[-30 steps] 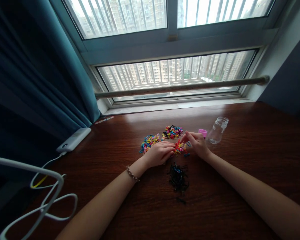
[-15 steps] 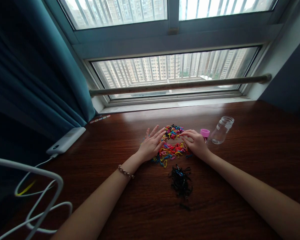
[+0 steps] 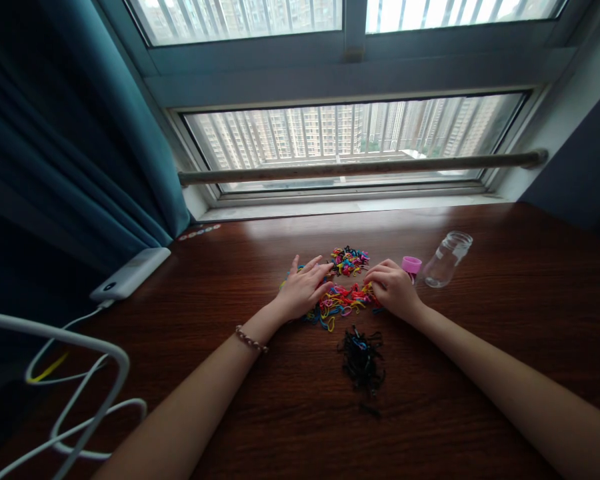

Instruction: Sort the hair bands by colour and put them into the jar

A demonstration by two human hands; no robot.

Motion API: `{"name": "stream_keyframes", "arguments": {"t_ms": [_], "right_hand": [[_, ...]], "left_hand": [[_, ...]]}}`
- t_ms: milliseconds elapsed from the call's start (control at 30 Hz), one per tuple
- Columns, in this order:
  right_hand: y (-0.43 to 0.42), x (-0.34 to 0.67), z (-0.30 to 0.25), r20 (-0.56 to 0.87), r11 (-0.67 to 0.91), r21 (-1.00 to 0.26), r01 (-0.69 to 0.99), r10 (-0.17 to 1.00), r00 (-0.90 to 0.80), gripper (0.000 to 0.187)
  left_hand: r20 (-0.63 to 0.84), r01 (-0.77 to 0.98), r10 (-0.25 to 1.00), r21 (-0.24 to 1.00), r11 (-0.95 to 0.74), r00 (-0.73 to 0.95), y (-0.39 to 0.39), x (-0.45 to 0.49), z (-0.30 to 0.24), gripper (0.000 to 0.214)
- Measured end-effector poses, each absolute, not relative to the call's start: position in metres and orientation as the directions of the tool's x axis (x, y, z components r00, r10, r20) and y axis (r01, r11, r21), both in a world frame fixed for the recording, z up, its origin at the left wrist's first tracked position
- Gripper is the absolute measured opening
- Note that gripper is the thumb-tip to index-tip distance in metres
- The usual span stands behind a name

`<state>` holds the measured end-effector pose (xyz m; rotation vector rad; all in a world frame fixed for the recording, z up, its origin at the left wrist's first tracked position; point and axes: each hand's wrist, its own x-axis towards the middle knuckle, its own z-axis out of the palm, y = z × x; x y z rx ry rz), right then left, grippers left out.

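Note:
A spread of small coloured rubber bands (image 3: 343,301) lies on the dark wooden table (image 3: 480,333) between my hands. My left hand (image 3: 304,290) rests flat on the left side of the bands, fingers stretched out and apart. At the right edge of the bands my right hand (image 3: 393,288) has its fingers curled down onto them; whether it pinches any is unclear. A second mixed pile (image 3: 350,260) sits just beyond. A heap of black bands (image 3: 363,360) lies nearer to me.
A clear glass jar (image 3: 447,259) lies on its side right of my right hand, with a pink lid (image 3: 411,265) beside it. A white power bank (image 3: 130,273) with white cables (image 3: 80,393) sits at the left, by a teal curtain (image 3: 70,133).
My left hand opened from a loose curl to flat, spread fingers, and the coloured bands now lie spread out between the hands. My right hand shifted slightly nearer. The view tilted a little.

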<state>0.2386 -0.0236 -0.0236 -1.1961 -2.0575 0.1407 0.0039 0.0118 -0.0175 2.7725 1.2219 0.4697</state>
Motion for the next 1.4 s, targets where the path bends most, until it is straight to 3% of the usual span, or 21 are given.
{"name": "stream_keyframes", "arguments": {"t_ms": [133, 500, 633, 967, 1167, 1267, 1400], "right_hand": [[-0.025, 0.236, -0.021, 0.514, 0.629, -0.409, 0.661, 0.757, -0.402, 0.030], [-0.022, 0.239, -0.026, 0.534, 0.516, -0.472, 0.715, 0.813, -0.235, 0.024], [-0.024, 0.236, -0.023, 0.520, 0.584, -0.450, 0.676, 0.786, -0.334, 0.027], [-0.021, 0.238, -0.027, 0.446, 0.563, -0.458, 0.688, 0.815, -0.369, 0.024], [-0.019, 0.239, -0.027, 0.425, 0.545, -0.508, 0.666, 0.832, -0.356, 0.014], [-0.019, 0.238, -0.028, 0.426, 0.492, -0.562, 0.665, 0.861, -0.278, 0.009], [-0.018, 0.239, -0.028, 0.436, 0.413, -0.642, 0.646, 0.890, -0.134, 0.008]], "left_hand": [[0.246, 0.714, 0.731, 0.172, -0.679, 0.636, 0.012, 0.004, -0.018, 0.044], [0.240, 0.702, 0.720, 0.170, -0.692, 0.652, 0.011, 0.004, -0.019, 0.046], [0.251, 0.719, 0.739, 0.181, -0.671, 0.626, 0.012, 0.004, -0.020, 0.043], [0.254, 0.726, 0.799, 0.334, -0.601, 0.544, 0.019, -0.002, -0.024, 0.038], [0.404, 0.625, 0.807, 0.512, -0.589, 0.430, 0.026, -0.005, -0.026, 0.036], [0.423, 0.675, 0.792, 0.426, -0.602, 0.440, 0.025, -0.004, -0.027, 0.036], [0.264, 0.754, 0.792, 0.250, -0.607, 0.550, 0.019, 0.000, -0.026, 0.038]]}}
